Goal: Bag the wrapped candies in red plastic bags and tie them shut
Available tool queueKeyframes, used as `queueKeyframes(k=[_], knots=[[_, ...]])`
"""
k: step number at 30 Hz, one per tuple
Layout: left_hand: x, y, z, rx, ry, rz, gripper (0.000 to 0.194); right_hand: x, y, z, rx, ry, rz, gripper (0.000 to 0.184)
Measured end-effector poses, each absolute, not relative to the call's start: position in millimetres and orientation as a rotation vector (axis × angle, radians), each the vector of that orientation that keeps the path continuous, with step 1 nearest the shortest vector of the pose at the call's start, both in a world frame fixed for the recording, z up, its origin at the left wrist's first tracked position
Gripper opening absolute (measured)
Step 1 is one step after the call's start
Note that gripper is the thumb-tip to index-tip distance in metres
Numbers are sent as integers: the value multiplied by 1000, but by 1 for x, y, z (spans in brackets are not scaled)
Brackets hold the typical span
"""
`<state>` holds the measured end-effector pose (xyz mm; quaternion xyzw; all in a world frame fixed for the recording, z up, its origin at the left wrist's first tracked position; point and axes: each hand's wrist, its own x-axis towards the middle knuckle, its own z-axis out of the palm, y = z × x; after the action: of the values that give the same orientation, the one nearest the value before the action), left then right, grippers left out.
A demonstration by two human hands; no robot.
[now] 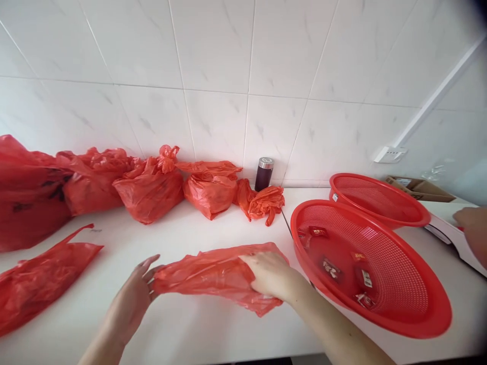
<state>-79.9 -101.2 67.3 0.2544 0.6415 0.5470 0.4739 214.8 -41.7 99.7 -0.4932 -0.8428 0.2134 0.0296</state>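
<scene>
A thin red plastic bag (pixel 213 271) is stretched sideways above the white table in front of me. My right hand (pixel 268 274) grips it near its right end, and some of those fingers are hidden by the film. At the bag's left end is my left hand (pixel 139 291), thumb and fingers apart, the fingertips touching or just behind the bag's edge. Just right of my right hand stands a red mesh basket (pixel 399 274) with several small wrapped packets (pixel 331 268) at its bottom.
Filled red bags (pixel 152 190) line the tiled wall, beside a crumpled bag (pixel 266 203) and a dark flask (pixel 264 175). Another red bag (pixel 41 279) lies left. Behind the basket are a second basket (pixel 380 197) and a cardboard box (pixel 422 188). Another person's hand (pixel 474 228) shows far right.
</scene>
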Motion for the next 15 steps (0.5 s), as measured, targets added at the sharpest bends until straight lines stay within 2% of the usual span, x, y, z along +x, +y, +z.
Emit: queueKeyframes(k=[2,4,6,7,9,12,15], knots=[[-59,-106,70,983,1831,1469,39,211,-44,97,-1497,-2604,624,63],[-29,-115,71,1624,1995,1500,25,207,-45,93,-1491,-2608,612,43],[-1,-120,66,2217,1928,1275,15,203,-46,88,-1514,-2612,608,23],[8,-119,61,2377,1919,1101,16,202,-47,85,-1516,-2619,604,19],[12,-109,47,2443,1992,773,29,203,-50,79,-1503,-2646,603,21],[-12,-88,31,2193,2191,503,53,213,-59,72,-1492,-2769,628,47],[-46,-76,31,1984,2163,485,55,231,-71,81,-1420,-2885,767,60]])
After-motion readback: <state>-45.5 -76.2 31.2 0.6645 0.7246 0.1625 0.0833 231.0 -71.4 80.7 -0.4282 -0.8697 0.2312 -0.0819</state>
